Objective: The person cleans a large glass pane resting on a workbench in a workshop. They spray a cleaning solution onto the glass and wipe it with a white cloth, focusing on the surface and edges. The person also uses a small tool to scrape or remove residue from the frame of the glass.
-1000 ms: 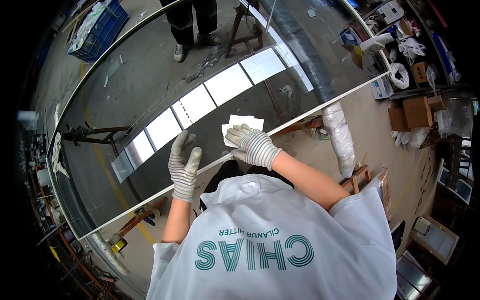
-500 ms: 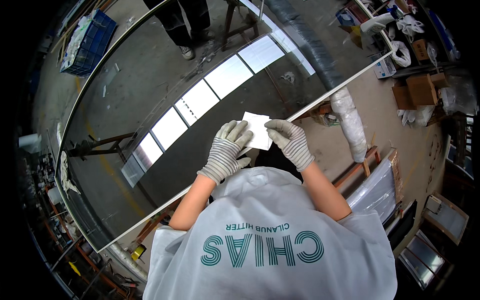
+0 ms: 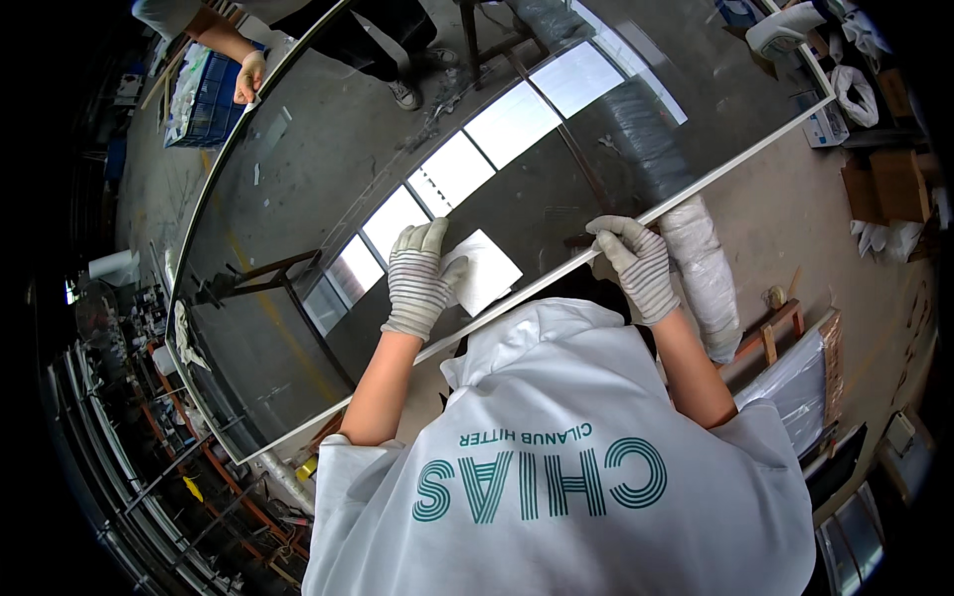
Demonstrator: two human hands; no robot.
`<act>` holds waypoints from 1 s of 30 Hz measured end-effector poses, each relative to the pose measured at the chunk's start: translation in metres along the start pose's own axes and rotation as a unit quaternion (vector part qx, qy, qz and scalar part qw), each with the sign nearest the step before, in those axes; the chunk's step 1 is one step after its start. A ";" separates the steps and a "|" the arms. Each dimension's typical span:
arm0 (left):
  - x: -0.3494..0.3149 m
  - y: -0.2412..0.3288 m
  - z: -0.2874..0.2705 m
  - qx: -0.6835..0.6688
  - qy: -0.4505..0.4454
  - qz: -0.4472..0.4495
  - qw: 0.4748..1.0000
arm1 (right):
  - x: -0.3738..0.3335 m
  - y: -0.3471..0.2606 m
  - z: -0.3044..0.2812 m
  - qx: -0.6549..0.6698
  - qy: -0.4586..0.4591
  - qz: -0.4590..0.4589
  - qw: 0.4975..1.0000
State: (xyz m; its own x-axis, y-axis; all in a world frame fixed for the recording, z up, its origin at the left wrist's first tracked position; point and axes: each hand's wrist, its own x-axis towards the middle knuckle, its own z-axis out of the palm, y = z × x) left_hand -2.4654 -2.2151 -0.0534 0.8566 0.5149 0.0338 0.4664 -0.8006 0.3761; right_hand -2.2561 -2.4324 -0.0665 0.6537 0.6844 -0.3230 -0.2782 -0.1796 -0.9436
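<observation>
Nearest: white shirt (image 3: 556, 397), & past it both hands in striped work gloves. R hand (image 3: 638, 260) has come off the white paper (image 3: 487, 270) it was pinching ½ sec ago; now it's over to the right, at the near edge of the glass sheet (image 3: 720, 139). Its fingers are half-curled, thumb apart from them, paper let go (can't tell if the tips touch the rim). L hand (image 3: 417, 278) has shifted left a bit: four fingers straight & nearly together over the glass, thumb spread toward the paper's L corner. Contact there looks likely, but can't tell if it's gripping. Paper, a small stack w/ a 2nd corner peeking out, sits btwn the hands by the near edge.

Under the glass, R side: plastic-wrapped tube (image 3: 701, 268). Far L edge: a co-worker's hand (image 3: 250, 79) has come into view, fingers bent at the rim; blue crate (image 3: 209, 104) beyond.
</observation>
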 end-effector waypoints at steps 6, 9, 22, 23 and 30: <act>-0.026 0.017 0.013 0.072 -0.180 0.209 0.959 | 0.016 -0.009 -0.074 -0.029 0.079 -0.008 0.996; -0.015 0.027 0.024 0.081 -0.235 0.256 0.934 | 0.018 0.004 -0.105 -0.005 0.126 -0.011 0.992; 0.181 0.186 0.135 -0.018 -0.142 0.391 0.909 | 0.010 0.046 -0.132 -0.122 0.215 -0.033 0.968; 0.182 0.189 0.134 -0.016 -0.145 0.392 0.908 | 0.011 0.045 -0.132 -0.139 0.213 -0.032 0.967; 0.096 0.107 0.092 0.037 -0.158 0.221 0.962 | 0.016 0.041 -0.149 -0.075 0.233 -0.035 0.969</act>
State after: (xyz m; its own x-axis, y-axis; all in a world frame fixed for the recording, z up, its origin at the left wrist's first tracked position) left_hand -2.3129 -2.2792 -0.0947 0.9937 0.0103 -0.1119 0.0462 -0.9455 0.3224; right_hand -2.1523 -2.5346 -0.1215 0.9234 0.3124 -0.2230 -0.1392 -0.2689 -0.9531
